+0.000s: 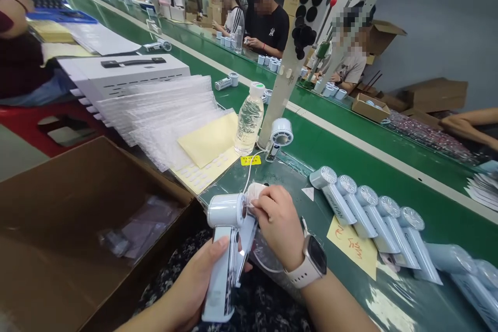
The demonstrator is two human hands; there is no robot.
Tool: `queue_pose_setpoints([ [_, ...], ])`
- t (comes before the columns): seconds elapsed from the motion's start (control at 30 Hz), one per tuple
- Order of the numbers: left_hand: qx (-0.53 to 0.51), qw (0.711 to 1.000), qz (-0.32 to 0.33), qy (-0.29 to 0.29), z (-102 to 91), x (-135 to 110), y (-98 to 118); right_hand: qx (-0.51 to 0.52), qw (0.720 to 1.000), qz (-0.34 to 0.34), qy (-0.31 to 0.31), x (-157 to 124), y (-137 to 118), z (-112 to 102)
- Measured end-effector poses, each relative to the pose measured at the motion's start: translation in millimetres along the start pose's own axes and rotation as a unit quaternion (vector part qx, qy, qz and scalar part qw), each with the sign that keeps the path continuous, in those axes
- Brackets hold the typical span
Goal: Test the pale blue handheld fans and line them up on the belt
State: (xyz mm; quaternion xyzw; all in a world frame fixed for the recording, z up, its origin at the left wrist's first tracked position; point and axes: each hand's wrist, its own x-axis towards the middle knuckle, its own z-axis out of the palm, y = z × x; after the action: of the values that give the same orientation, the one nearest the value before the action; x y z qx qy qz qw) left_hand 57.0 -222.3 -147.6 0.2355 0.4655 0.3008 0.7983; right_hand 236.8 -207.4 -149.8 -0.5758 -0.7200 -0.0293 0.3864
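My left hand (198, 282) grips a pale blue handheld fan (224, 249) upright by its handle, low in the middle of the view. My right hand (276, 223), wearing a smartwatch (316, 255), pinches a small white piece (254, 193) against the fan's head. A thin white cable (247, 172) runs up the belt from near that piece. A row of several similar fans (369, 212) lies on the green conveyor belt (342, 137) to my right. Another fan (280, 134) stands upright farther along the belt.
An open cardboard box (89, 228) sits at my left. Beyond it lie stacked clear plastic bags (163, 114), a yellow sheet of stickers (206, 163), and a water bottle (249, 122). Co-workers (264, 23) sit across the belt among more fans, and a metal upright (284, 88) rises beside it.
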Motion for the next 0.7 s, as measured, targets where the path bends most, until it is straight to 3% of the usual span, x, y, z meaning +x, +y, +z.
queue_pose_setpoints([
  [0.13, -0.002, 1.0, -0.001, 0.011, 1.4, -1.0, -0.3, -0.018, 1.0, -0.005, 0.003, -4.2, -0.1, -6.5],
  [0.27, 0.014, 1.0, 0.004, 0.012, -1.6, 2.3, -3.6, -0.089, 0.996, 0.008, -0.018, 5.9, -9.5, 0.8],
  [0.4, 0.008, 1.0, -0.007, 0.009, -5.5, 6.5, -4.2, -0.086, 0.996, 0.005, -0.022, 7.1, -10.5, 4.4],
  [0.57, -0.004, 1.0, -0.003, -0.004, -2.4, 2.9, -0.9, -0.115, 0.993, -0.015, -0.016, -25.0, 13.6, -20.7],
  [0.7, -0.016, 1.0, -0.014, -0.02, -1.7, 2.1, -0.2, -0.099, 0.993, 0.055, 0.029, -27.9, 32.0, -48.7],
])
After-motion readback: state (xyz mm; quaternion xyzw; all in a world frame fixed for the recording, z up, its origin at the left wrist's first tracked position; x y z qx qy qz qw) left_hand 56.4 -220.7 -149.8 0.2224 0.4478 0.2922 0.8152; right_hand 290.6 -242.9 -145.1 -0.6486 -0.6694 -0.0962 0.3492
